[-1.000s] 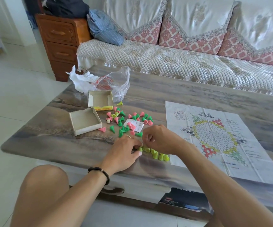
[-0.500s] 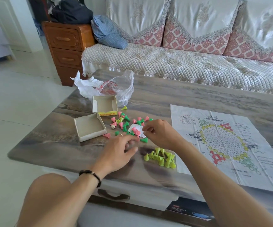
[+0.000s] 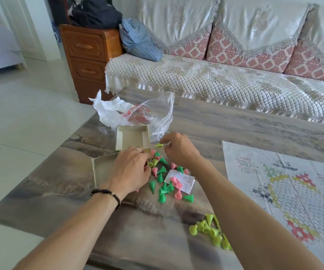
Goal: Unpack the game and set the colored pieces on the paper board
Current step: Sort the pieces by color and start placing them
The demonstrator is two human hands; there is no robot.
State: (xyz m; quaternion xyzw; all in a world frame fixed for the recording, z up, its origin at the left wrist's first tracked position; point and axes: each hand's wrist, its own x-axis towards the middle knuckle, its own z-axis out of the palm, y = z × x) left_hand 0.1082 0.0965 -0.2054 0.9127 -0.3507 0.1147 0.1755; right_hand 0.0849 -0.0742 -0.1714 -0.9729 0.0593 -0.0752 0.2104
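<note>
The left hand (image 3: pixel 132 168) rests curled-fingered on the mixed pieces (image 3: pixel 165 184) (whether it has one, I cannot tell); the right hand (image 3: pixel 178 150) pinches toward a yellow piece (image 3: pixel 158 145) at its ten o'clock; the paper board (image 3: pixel 285 191) lies bare at three o'clock; a sweeping forearm could scatter the sorted yellow pile (image 3: pixel 209 232).

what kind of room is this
Most likely a home living room: a sofa with quilted cover and cushions, a low stone-patterned coffee table before it, and a wooden drawer cabinet beside it on a tiled floor.
</note>
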